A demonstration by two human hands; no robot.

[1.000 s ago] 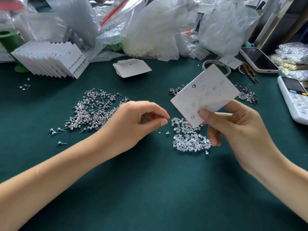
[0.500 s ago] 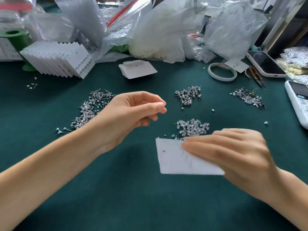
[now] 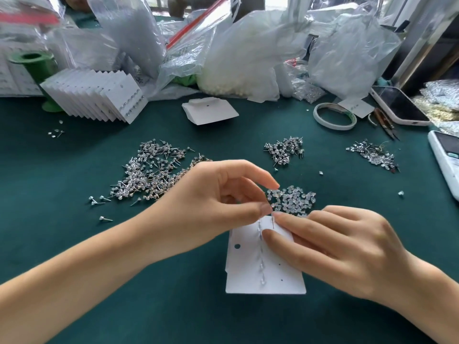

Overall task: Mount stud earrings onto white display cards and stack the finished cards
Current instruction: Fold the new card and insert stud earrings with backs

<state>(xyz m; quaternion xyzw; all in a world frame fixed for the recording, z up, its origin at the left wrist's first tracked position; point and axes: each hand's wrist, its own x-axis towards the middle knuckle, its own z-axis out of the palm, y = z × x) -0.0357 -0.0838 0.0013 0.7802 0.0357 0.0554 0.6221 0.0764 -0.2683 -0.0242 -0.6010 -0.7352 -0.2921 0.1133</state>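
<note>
A white display card [image 3: 248, 269] lies back side up on the green table, a row of stud posts with clear backs running down its middle. My left hand [image 3: 211, 202] pinches a small clear earring back between thumb and fingertip at the card's top edge, beside a bare post. My right hand [image 3: 342, 247] rests on the card's right half, fingers fairly straight, index tip and thumb pressing near that post. A pile of clear backs [image 3: 293, 201] sits just beyond the card. Loose studs [image 3: 151, 172] lie at the left. The fanned stack of finished cards [image 3: 99, 95] stands far left.
Blank cards [image 3: 208, 111] lie in the middle at the back. Two smaller stud piles [image 3: 284, 151] [image 3: 372, 155] lie to the right. A tape ring [image 3: 334, 116], a phone [image 3: 397, 105], a white device [image 3: 444, 157] and plastic bags [image 3: 248, 58] crowd the far side.
My right hand turned the card face down and set it on the table close to me. My left hand came over from the backs pile to the card's top edge.
</note>
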